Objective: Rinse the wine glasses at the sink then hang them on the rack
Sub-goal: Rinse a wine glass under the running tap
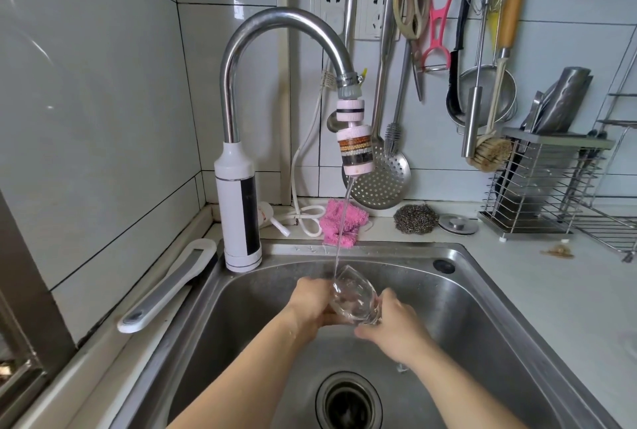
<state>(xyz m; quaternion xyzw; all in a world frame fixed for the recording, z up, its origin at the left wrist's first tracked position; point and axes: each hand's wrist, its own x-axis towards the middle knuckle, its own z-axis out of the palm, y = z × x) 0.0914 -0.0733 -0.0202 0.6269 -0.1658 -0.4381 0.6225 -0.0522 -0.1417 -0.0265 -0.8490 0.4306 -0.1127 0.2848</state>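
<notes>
The clear, rounded wine glass was tilted at lower centre of the frame, over the brushed steel sink, its rim under a thin water stream. The left hand cupped the bowl with curled fingers. The right hand gripped the lower end. Behind stood a curved chrome faucet and a fluffy pink cloth.

Two hands are showing, left hand and right hand, with one glass. One tap is standing at one sink. One cloth, one scourer and one plug are lying behind; two sockets are showing.
</notes>
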